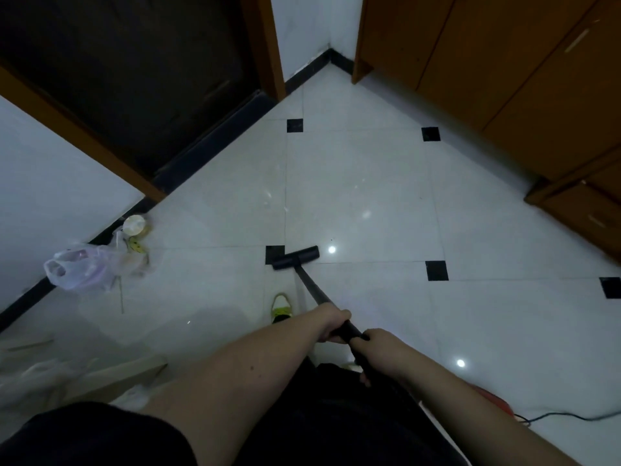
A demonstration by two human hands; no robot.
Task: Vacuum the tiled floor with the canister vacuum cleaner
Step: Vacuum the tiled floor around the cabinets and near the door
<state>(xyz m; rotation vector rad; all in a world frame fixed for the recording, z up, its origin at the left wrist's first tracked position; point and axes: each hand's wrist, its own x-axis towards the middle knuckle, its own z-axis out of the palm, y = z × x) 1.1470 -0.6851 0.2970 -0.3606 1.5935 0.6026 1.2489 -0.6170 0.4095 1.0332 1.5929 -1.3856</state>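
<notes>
Both forearms reach out from the bottom of the view, with the left hand [331, 326] wrapped tight round the black wand [311, 290] and the right hand [378, 348] closed on the same tube just behind it. That wand runs forward to the floor head [295, 257], which lies flat on the tiled floor [363, 183], partly over a small black inset tile. It looks like a mid-sweep stroke; next would be a steady push toward the far corner. Off to the left by the wall sit a plastic bag [80, 270] and a small round tub [135, 225], which the head should steer round. A shoe [281, 306] stands just behind the head, and a blue cable [568, 416] trails at lower right
</notes>
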